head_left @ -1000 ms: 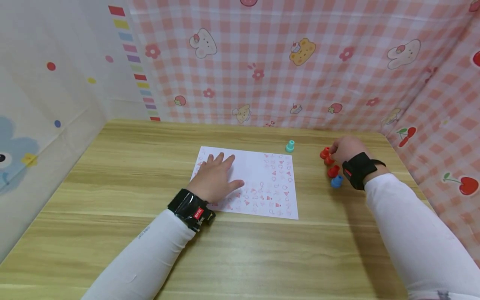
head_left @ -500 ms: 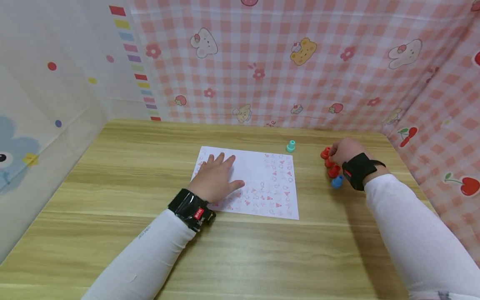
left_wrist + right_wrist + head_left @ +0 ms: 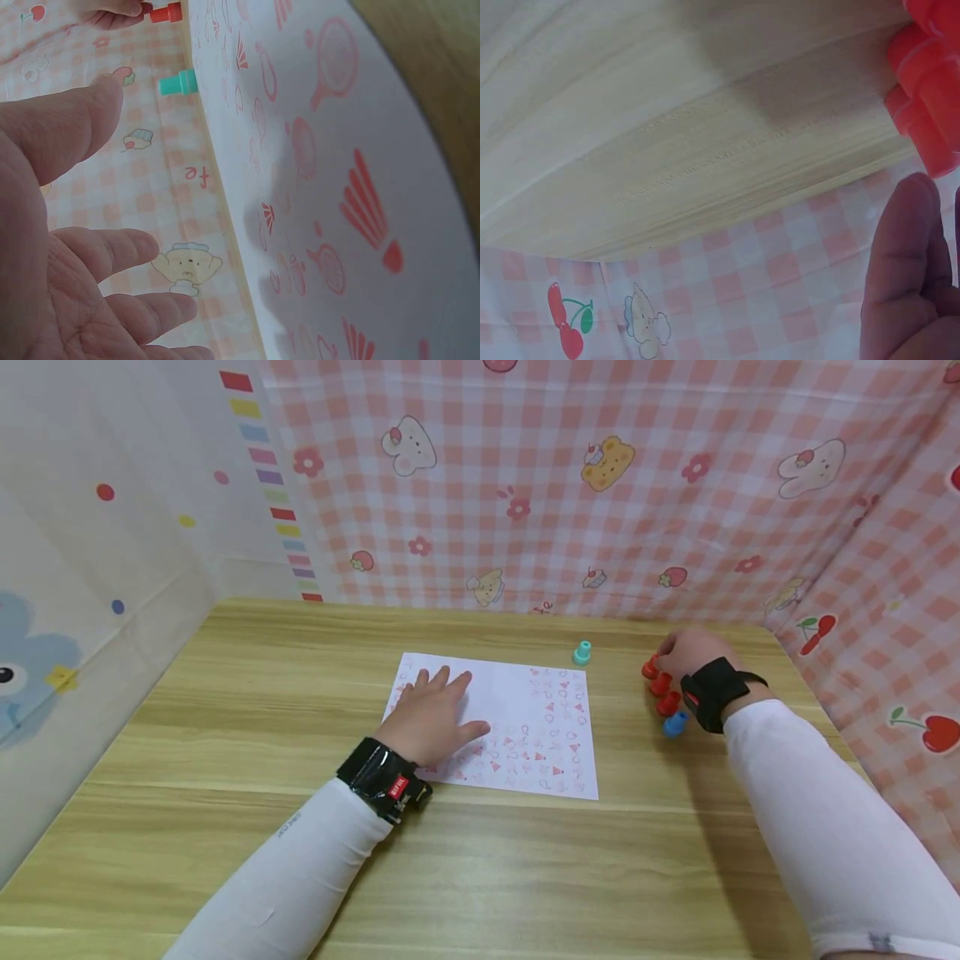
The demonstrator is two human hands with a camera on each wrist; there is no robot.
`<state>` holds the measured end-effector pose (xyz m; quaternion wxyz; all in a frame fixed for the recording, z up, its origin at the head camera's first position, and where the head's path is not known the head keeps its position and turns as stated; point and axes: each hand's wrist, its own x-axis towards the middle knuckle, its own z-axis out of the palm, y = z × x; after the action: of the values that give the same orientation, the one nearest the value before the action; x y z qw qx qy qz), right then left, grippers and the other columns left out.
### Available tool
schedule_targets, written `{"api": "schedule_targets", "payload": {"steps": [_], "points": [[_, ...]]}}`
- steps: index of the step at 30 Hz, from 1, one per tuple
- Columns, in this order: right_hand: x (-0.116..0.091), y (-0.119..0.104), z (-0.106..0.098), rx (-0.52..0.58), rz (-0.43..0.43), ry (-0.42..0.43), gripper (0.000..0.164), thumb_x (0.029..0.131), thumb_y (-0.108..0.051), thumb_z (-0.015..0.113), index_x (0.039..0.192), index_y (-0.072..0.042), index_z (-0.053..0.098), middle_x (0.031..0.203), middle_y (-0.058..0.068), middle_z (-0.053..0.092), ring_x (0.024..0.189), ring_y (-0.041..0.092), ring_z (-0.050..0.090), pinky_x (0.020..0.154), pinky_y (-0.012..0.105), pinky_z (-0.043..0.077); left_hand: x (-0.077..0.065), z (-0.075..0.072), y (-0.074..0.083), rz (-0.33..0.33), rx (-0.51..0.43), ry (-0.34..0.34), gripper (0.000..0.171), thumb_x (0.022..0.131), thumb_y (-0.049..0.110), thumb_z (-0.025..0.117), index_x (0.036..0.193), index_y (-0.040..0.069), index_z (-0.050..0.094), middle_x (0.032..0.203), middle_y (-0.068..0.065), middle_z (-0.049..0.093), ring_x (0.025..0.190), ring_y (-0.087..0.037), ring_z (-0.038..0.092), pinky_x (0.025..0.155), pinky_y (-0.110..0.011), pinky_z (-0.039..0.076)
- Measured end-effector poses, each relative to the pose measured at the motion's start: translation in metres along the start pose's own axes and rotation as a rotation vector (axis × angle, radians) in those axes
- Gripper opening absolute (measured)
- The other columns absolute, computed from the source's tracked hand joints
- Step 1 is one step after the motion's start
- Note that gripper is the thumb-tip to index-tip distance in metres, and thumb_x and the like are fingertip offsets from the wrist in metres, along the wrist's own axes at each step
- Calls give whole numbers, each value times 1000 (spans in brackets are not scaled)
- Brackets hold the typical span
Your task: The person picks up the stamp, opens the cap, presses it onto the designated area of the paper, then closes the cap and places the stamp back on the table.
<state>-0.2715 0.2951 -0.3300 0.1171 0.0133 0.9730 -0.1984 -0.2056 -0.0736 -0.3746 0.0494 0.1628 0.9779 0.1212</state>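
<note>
A sheet of white paper point(image 3: 502, 693) printed with pink and red rackets and shuttlecocks lies on the table. My left hand point(image 3: 426, 718) rests on its left part, fingers spread. At the right, several small plastic stamps stand in a slanting row: a far red stamp point(image 3: 650, 667), a middle red stamp point(image 3: 661, 684), a near red stamp point(image 3: 668, 703) and a blue stamp point(image 3: 675, 724). My right hand point(image 3: 697, 656) pinches the handle end of the far red one. In the right wrist view my thumb meets the tip of a red stamp point(image 3: 922, 135).
A teal stamp point(image 3: 582, 652) stands alone behind the paper's right corner. The wooden table point(image 3: 510, 877) backs onto a pink checked cloth point(image 3: 480, 510), with more cloth at both sides.
My right hand has moved from the middle red stamp to the far one, uncovering the middle one. The near red stamp now stands closer to the middle one. My left hand stays put.
</note>
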Motion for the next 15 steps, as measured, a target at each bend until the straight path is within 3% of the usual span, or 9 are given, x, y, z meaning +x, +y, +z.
{"api": "schedule_targets", "payload": {"steps": [8,15], "points": [[11,-5,1,-4,-23,20,35,92,-18,56,122,0,55,106,20,58,82,31,52,78,50,45,-2,0,-1,10,-18,-5,79,86,62,52,146,14,31,149,-21,24,131,-45,14,104,-62,19],[26,4,6,-38,-43,30,30,90,-15,58,116,0,58,102,18,62,82,31,54,77,49,46,-2,0,-1,4,-17,-4,79,86,63,51,147,16,31,149,-21,24,131,-45,13,105,-62,19]]}}
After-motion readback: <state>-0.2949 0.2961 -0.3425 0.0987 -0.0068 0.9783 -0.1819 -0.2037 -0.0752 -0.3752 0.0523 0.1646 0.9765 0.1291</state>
